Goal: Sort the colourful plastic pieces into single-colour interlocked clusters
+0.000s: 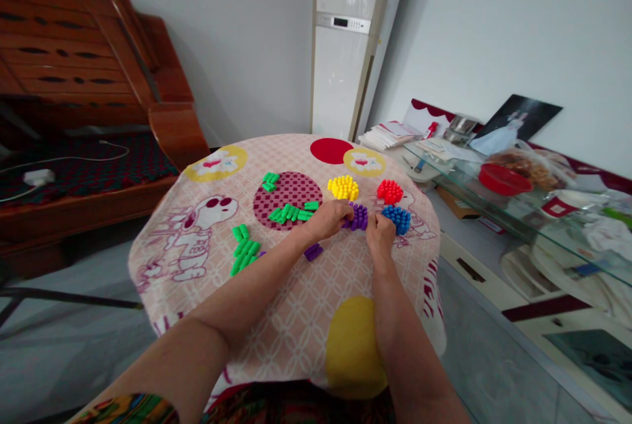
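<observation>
A tight cluster of purple plastic pieces (359, 217) stands upright on the cloth-covered table, between my two hands. On its left side my left hand (334, 217) is closed, fingertips against the pieces. My right hand (381, 232) grips from the right with curled fingers, partly hidden, beside a cluster of blue pieces (397, 220). Just behind are upright yellow pieces (343, 188) and red pieces (390, 191). Green pieces (245, 254) lie loose in several groups on the left. A few purple pieces lie flat near my left forearm, one pair (313, 252) plainly visible.
The patterned tablecloth (291, 305) hangs over the round table's edge. A glass-topped cabinet (494, 197) with papers, a red bowl (505, 179) and bags stands close on the right. At left is a wooden bench (74, 75); a tall white air conditioner (340, 62) stands behind.
</observation>
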The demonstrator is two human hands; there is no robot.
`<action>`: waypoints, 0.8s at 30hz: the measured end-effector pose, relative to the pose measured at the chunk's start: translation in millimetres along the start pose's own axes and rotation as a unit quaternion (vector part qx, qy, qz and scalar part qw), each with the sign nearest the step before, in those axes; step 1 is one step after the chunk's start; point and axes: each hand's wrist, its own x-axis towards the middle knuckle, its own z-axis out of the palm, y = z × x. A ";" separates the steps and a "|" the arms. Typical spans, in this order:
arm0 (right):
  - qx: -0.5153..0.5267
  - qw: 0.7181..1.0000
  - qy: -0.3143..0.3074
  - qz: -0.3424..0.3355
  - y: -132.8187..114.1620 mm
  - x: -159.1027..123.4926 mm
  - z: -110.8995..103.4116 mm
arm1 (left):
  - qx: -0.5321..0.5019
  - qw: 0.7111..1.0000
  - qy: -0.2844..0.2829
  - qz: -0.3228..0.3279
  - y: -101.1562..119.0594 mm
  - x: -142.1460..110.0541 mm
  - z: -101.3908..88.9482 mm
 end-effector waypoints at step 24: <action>0.034 0.999 0.011 0.030 -2.2 0.6 -2.9 | -0.037 0.989 -0.131 -0.064 13.7 -66.8 -37.7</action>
